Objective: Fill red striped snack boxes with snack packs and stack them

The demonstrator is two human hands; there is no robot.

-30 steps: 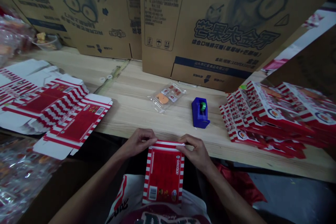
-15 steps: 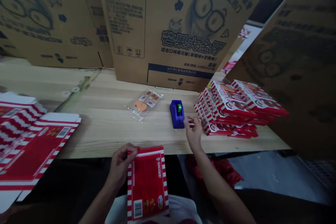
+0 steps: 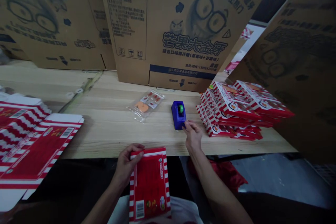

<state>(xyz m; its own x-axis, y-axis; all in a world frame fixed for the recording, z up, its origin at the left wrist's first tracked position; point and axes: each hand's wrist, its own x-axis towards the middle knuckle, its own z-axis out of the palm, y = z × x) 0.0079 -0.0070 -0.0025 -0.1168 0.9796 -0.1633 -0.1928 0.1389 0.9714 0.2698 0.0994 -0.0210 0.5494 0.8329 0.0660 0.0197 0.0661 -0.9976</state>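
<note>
My left hand [image 3: 127, 162] grips the top left corner of a red and white striped carton [image 3: 149, 183] that stands on my lap below the table edge. My right hand [image 3: 193, 134] rests on the wooden table [image 3: 110, 126], its fingertips touching the front end of a small blue tape dispenser [image 3: 179, 114] with a green roll. Whether the fingers pinch any tape cannot be made out. A clear packet with orange and red contents [image 3: 147, 104] lies left of the dispenser.
A stack of folded red and white cartons [image 3: 236, 110] sits to the right of the dispenser. Flat unfolded cartons [image 3: 31, 140] lie spread at the left. Large printed cardboard boxes [image 3: 173, 28] wall the back and the right side [image 3: 294, 70].
My right hand left the carton's top edge and reached to the blue dispenser, now touching its front. The left hand keeps the carton. The view swung right.
</note>
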